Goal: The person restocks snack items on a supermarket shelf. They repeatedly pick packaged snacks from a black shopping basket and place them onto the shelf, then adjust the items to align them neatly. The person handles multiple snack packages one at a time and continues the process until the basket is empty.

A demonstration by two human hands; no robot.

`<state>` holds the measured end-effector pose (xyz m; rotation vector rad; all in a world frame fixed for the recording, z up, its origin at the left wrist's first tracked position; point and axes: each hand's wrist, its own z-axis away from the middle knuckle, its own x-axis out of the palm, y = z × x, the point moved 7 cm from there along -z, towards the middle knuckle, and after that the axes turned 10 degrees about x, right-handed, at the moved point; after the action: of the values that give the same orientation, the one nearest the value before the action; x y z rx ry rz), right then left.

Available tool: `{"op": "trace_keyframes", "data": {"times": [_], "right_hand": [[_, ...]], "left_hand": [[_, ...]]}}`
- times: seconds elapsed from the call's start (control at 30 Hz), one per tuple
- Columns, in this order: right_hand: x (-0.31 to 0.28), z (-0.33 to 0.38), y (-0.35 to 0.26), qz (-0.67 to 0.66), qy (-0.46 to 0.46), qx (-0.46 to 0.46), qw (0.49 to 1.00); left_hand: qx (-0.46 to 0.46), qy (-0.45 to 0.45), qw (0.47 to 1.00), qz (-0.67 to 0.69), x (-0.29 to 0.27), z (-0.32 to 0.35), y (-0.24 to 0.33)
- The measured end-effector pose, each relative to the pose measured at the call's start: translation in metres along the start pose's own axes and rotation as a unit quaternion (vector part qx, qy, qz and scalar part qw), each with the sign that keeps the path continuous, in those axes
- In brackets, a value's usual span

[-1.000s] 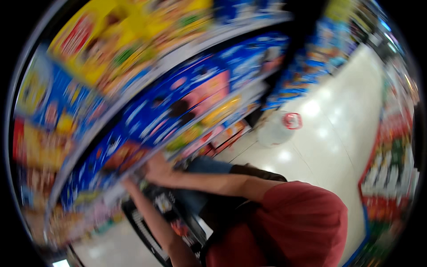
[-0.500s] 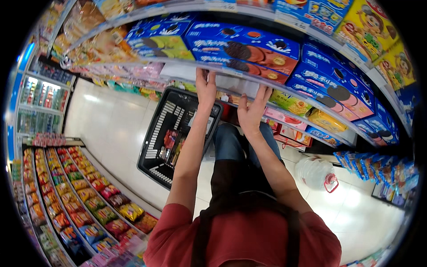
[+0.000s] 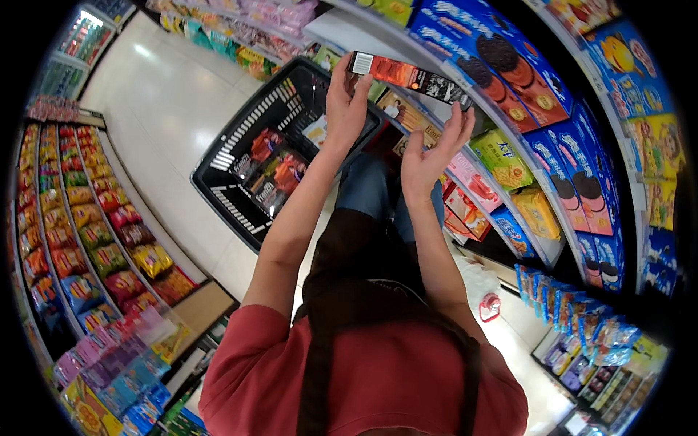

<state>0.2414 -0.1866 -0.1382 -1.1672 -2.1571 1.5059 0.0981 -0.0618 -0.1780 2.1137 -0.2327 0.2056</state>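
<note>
A narrow red and black box [image 3: 411, 75] is lifted in front of the shelf, tilted down toward its right end. My left hand [image 3: 346, 109] grips the box's left end, thumb on the near side. My right hand [image 3: 435, 156] has stretched, parted fingers; its fingertips reach the right end of the box, and its thumb stands apart from it. Whether those fingertips press on the box I cannot tell. Just left of my legs, a black shopping basket [image 3: 211, 168] holds several packages, among them dark ones with red pictures [image 3: 280, 178].
Blue cookie boxes [image 3: 509, 65] fill the shelf at right, with a green biscuit pack [image 3: 502, 158] and a yellow pack [image 3: 536, 213] lower down. A water jug [image 3: 480, 291] stands on the floor to my right. Snack bags [image 3: 94, 232] line a rack at left.
Both hands have drawn back from the shelf's edge. The red and black box is now in view, held by my left hand. My view has turned, shifting the shelf and basket.
</note>
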Motion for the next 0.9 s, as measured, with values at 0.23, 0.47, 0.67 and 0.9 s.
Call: {"op": "trace_keyframes", "data": {"times": [0.23, 0.47, 0.67, 0.9], "right_hand": [[0.024, 0.035, -0.013, -0.010, -0.088, 0.001, 0.996], [0.078, 0.099, -0.027, 0.038, -0.243, -0.033, 0.969], [0.121, 0.142, -0.022, 0.037, -0.338, -0.055, 0.939], [0.170, 0.163, 0.013, 0.062, -0.406, -0.074, 0.909]], "left_hand": [[-0.008, 0.063, 0.997, -0.047, -0.071, 0.037, 0.029], [-0.087, 0.171, 0.969, -0.156, -0.179, 0.109, 0.048], [-0.134, 0.244, 0.935, -0.218, -0.248, 0.170, 0.043], [-0.269, 0.232, 0.870, -0.343, -0.286, 0.210, 0.044]]}}
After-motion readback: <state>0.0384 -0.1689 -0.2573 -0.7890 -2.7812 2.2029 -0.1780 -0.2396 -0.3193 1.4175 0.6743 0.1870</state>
